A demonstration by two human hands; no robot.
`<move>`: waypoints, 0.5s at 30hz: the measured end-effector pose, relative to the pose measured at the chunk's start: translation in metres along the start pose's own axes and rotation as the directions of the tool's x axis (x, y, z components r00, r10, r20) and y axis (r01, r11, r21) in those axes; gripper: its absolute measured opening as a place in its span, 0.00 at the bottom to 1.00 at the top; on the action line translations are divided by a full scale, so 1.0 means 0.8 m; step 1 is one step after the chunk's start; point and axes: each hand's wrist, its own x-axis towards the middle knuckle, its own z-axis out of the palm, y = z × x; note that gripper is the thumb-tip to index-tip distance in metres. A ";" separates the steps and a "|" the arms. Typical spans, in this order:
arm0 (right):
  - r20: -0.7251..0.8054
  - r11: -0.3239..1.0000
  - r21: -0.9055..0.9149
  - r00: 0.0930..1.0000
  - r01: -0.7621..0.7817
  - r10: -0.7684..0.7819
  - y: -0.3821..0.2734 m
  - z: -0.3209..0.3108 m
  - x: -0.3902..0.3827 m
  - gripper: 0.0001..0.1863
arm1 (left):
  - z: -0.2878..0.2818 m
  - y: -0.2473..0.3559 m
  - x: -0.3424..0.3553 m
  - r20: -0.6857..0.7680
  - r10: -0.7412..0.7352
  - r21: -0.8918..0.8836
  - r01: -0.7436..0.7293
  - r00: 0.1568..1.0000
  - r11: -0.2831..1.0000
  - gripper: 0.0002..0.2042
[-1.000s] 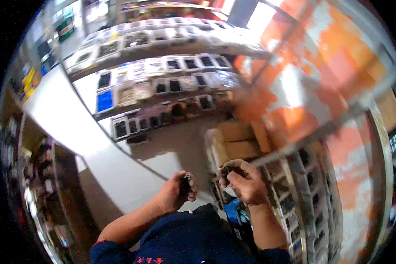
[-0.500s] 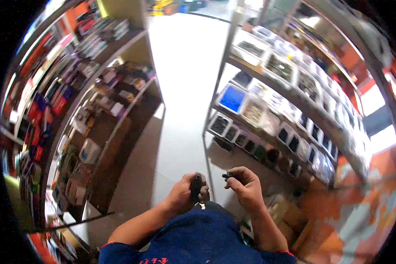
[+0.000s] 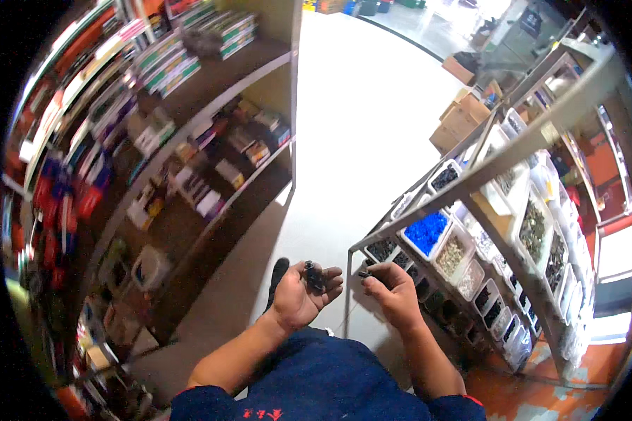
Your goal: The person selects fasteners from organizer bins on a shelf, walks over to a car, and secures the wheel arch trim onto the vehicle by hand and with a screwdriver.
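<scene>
My left hand (image 3: 298, 298) is turned palm up in front of my body, with its fingers loosely curled. A small black cylinder-like part (image 3: 314, 278) lies in it against the fingers, its exact kind too small to make out. To the right, my right hand (image 3: 395, 296) pinches a tiny dark piece (image 3: 364, 274) between thumb and fingertips. The two hands are apart, at about the same height.
A shelf rack with white bins of small parts, one holding blue pieces (image 3: 426, 234), stands close on my right. Shelves with stacked boxes (image 3: 167, 70) line the left. Cardboard boxes (image 3: 460, 121) sit on the pale floor (image 3: 351, 140) farther ahead.
My left hand has opened from a closed grip to a turned-up palm, showing the black part. My view has swung, and the right-hand rack is now nearer. The right hand still pinches its piece.
</scene>
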 end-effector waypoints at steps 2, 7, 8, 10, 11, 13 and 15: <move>-0.101 0.999 -0.038 0.995 -0.014 0.010 -0.007 -0.002 0.053 0.13 | 0.024 0.048 0.055 -0.043 -0.031 0.060 0.033 0.999 0.998 0.19; -0.316 0.976 -0.210 0.949 -0.055 -0.015 -0.052 -0.012 0.153 0.15 | 0.096 0.149 0.196 -0.054 -0.194 0.313 0.201 0.980 0.928 0.15; -0.355 0.995 -0.097 0.935 -0.030 -0.006 -0.050 -0.017 0.164 0.15 | 0.111 0.156 0.227 -0.060 -0.230 0.328 0.236 0.971 0.914 0.15; -0.422 0.994 -0.103 0.907 -0.038 -0.010 -0.062 -0.022 0.183 0.14 | 0.143 0.169 0.291 0.107 -0.386 0.340 0.331 0.916 0.880 0.11; -0.457 0.991 -0.126 0.889 -0.033 -0.029 -0.071 -0.024 0.192 0.13 | 0.156 0.167 0.314 0.099 -0.411 0.354 0.354 0.906 0.866 0.11; -0.524 0.984 -0.177 0.848 -0.018 -0.079 -0.107 -0.023 0.212 0.12 | 0.188 0.157 0.360 0.109 -0.404 0.492 0.304 0.908 0.816 0.09; -0.554 0.986 -0.164 0.827 -0.002 -0.090 -0.116 -0.036 0.227 0.12 | 0.206 0.138 0.407 0.191 -0.562 0.492 0.416 0.805 0.764 0.08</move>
